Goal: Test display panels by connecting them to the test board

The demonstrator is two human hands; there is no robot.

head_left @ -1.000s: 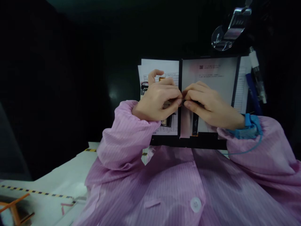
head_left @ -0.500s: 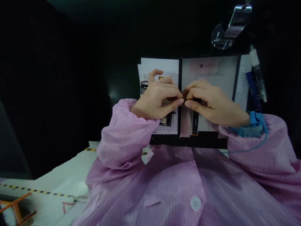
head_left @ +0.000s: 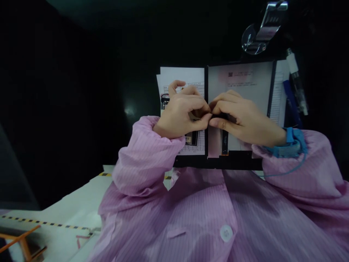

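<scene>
My left hand (head_left: 184, 112) and my right hand (head_left: 242, 118) meet over the middle of an opened black frame (head_left: 206, 87), fingertips almost touching. Both are closed, thumb against forefinger. Between the right thumb and fingers shows a small dark piece (head_left: 219, 115), too hidden to name. Whatever the left fingertips pinch is covered. Below the right hand a narrow black strip (head_left: 225, 142) with a gold-coloured end lies over the pale panel (head_left: 245, 78). Under the left hand, a dark part with a label (head_left: 188, 139) and some wiring (head_left: 165, 97) lie on printed paper (head_left: 181, 74).
A clear disc on a metal bracket (head_left: 271, 22) stands at the upper right. A white-and-clear pen (head_left: 296, 82) and a blue object (head_left: 291, 103) lie right of the panel. A blue wrist strap (head_left: 293, 145) with a cord circles my right wrist. The work surface (head_left: 131, 83) is dark.
The view has shifted slightly. My left thumb has bent and drawn in a little towards the fingers, and both hands remain together over the frame's middle.
</scene>
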